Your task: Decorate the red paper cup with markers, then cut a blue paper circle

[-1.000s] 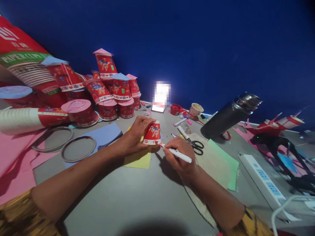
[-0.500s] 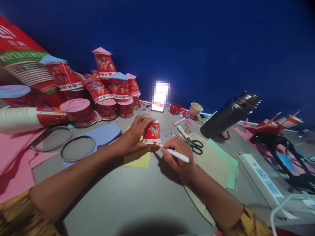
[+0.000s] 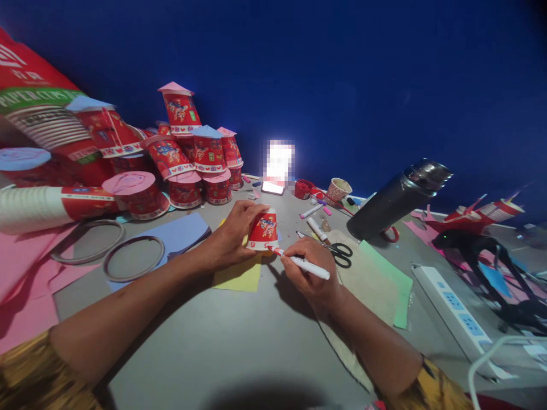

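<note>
My left hand grips a red paper cup from its left side. The cup is upside down, its white rim low and marked with small red shapes. Closed round a white marker, my right hand rests just right of the cup. The marker's red tip touches or nearly touches the rim; I cannot tell which. A yellow paper sheet lies below my left hand. Beside my right hand are black-handled scissors, partly hidden.
Stacked red cups with paper tops stand back left, near two grey rings. A lit phone stands against the blue wall. To the right are a leaning black flask, green paper and a power strip.
Hardly anything differs. The marker's tip has shifted very slightly along the cup's rim, while both hands keep their hold.
</note>
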